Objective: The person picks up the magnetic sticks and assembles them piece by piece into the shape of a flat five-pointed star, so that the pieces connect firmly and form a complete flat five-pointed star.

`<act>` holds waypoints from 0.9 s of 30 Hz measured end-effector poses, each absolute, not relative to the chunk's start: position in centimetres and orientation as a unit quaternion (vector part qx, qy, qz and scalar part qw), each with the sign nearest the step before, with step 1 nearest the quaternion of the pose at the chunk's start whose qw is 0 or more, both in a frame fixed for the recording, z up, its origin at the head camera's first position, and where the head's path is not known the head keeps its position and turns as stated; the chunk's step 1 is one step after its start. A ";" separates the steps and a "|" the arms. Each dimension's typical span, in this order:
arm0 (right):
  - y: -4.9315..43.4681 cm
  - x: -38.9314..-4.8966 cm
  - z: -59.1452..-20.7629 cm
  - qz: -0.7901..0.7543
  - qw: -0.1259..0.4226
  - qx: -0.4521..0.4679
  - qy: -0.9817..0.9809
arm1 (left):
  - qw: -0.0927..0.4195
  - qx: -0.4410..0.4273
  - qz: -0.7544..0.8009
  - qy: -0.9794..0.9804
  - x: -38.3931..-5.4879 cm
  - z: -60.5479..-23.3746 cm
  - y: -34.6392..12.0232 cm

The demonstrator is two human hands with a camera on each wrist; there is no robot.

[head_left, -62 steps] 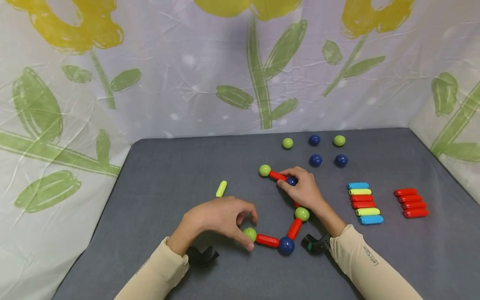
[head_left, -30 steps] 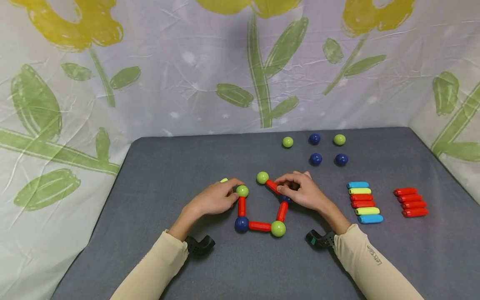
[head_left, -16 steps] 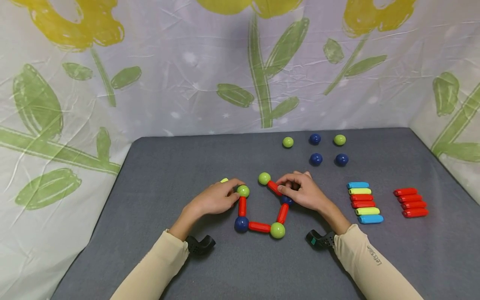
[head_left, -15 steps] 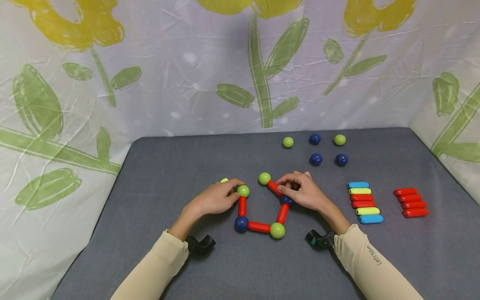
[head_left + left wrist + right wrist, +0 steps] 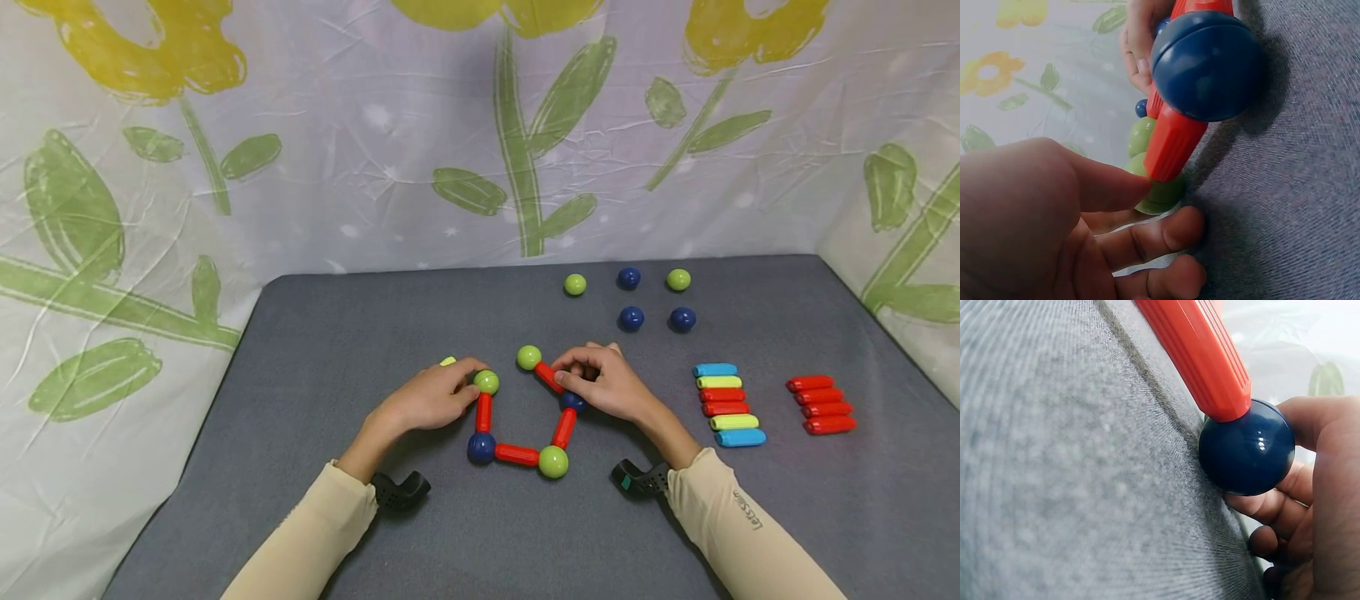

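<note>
On the grey table lies a U-shaped chain of red rods and green and blue balls. My left hand (image 5: pixel 431 396) pinches the green ball (image 5: pixel 487 382) at the chain's left end between thumb and fingers. A red rod (image 5: pixel 483 413) runs from it to a blue ball (image 5: pixel 1210 65). My right hand (image 5: pixel 606 379) pinches the far right red rod (image 5: pixel 548 376) beside a second blue ball (image 5: pixel 1249 450). That rod's other end carries a green ball (image 5: pixel 528 357), apart from the left one. At the near right corner sits another green ball (image 5: pixel 553 462).
A yellow rod (image 5: pixel 447 361) lies mostly hidden behind my left hand. Loose green balls (image 5: pixel 575 285) and blue balls (image 5: pixel 632 318) sit at the back. To the right are a column of mixed-colour rods (image 5: pixel 720 382) and a stack of red rods (image 5: pixel 821 398).
My left hand has moved away from me and now pinches the end ball it hovered over. The chain has turned and shifted left; my right hand has moved slightly nearer. The last second is nearly still.
</note>
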State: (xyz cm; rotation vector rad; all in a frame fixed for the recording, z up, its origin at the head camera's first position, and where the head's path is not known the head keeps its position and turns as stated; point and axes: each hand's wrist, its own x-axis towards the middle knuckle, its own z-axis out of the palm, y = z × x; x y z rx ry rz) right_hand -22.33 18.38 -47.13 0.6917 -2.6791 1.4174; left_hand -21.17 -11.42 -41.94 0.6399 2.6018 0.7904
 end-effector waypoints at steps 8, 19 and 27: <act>18.4 -22.2 -47.1 0.454 0.024 0.224 -0.862 | 0.074 0.178 0.301 0.934 -22.1 -41.1 -12.9; 18.2 -22.3 -47.2 0.454 0.028 0.216 -0.864 | 0.049 0.098 0.212 0.971 -22.9 -42.3 -14.6; 17.2 -21.9 -46.9 0.404 0.031 0.198 -0.893 | 0.025 0.120 0.280 0.952 -23.1 -43.3 -13.7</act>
